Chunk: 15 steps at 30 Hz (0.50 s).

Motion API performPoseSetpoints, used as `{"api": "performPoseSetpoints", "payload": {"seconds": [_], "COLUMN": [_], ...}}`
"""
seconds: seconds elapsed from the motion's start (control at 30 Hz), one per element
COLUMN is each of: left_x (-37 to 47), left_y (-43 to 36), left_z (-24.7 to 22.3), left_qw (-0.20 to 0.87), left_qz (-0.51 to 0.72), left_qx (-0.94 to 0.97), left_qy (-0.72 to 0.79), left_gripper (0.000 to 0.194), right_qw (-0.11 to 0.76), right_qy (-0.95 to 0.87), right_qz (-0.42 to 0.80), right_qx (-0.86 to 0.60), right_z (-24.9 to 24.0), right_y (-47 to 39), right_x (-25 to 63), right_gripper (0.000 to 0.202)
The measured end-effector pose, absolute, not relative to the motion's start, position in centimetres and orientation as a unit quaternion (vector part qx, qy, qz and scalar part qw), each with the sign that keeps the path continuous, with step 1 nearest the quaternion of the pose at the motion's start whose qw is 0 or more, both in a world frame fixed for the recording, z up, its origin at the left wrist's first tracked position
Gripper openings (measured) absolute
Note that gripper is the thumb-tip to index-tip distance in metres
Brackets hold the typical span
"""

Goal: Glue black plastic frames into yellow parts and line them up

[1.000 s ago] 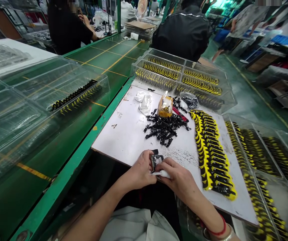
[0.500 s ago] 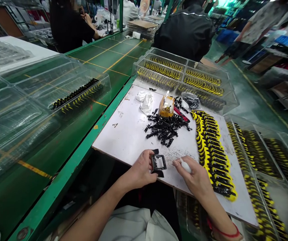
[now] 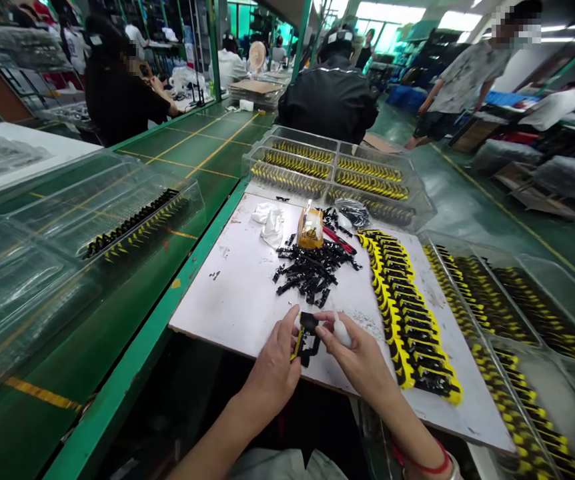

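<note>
Near the front edge of the white board [image 3: 207, 300], my left hand [image 3: 276, 353] grips a black and yellow frame-shaped part [image 3: 307, 339] by its left side. My right hand [image 3: 355, 350] has a small white bottle [image 3: 341, 332] between its fingers, and its fingertips touch the part's right side. Beyond the hands lies a pile of small black pieces [image 3: 312, 267]. To the right, rows of yellow and black parts [image 3: 410, 313] stand on the board.
An orange-brown box [image 3: 310, 228], white crumpled tissue [image 3: 271, 227] and a black bag [image 3: 351, 212] lie at the board's back. Clear trays [image 3: 335, 150] hold more parts behind and at right. Left is a green conveyor [image 3: 137, 293]. A person [image 3: 325, 100] sits ahead; another walks at right.
The part has turned in my left hand and now shows a yellow edge. My right hand has moved left to touch it. The view has tilted up, and the person at right has come more into view.
</note>
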<state>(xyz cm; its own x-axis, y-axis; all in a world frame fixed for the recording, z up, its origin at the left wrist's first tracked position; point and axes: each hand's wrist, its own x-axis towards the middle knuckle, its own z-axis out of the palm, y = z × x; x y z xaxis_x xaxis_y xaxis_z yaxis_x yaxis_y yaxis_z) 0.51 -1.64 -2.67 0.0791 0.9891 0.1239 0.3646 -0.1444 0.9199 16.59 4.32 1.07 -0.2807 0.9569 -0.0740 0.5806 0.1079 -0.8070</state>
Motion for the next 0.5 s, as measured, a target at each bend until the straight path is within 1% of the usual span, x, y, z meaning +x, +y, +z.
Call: {"api": "performPoseSetpoints", "payload": {"seconds": [0.07,0.17,0.27,0.4,0.5], "left_x": [0.5,0.3,0.0,-0.4,-0.3], "left_y": [-1.5,-1.3,-1.1,-1.0,-1.0], "left_z": [-2.4,-2.5,-2.8,-2.8,-2.6], "left_qw": [0.305,0.188,0.102,0.073,0.082], "left_qz": [0.403,0.39,0.386,0.407,0.456], "left_qx": [0.667,0.717,0.753,0.775,0.712], "left_qy": [0.546,0.546,0.522,0.478,0.528], "left_gripper": [0.083,0.072,0.065,0.065,0.06], "right_qw": [0.252,0.285,0.315,0.309,0.327], "right_qy": [-0.671,-0.604,-0.548,-0.541,-0.573], "right_qz": [0.439,0.527,0.571,0.551,0.481], "right_qx": [-0.541,-0.526,-0.524,-0.555,-0.577], "right_z": [1.5,1.8,1.6,1.0,0.7], "right_y": [4.2,4.1,4.2,4.2,4.0], "right_x": [16.3,16.2,16.4,16.9,17.4], "right_gripper": [0.038,0.048,0.05,0.036,0.027]}}
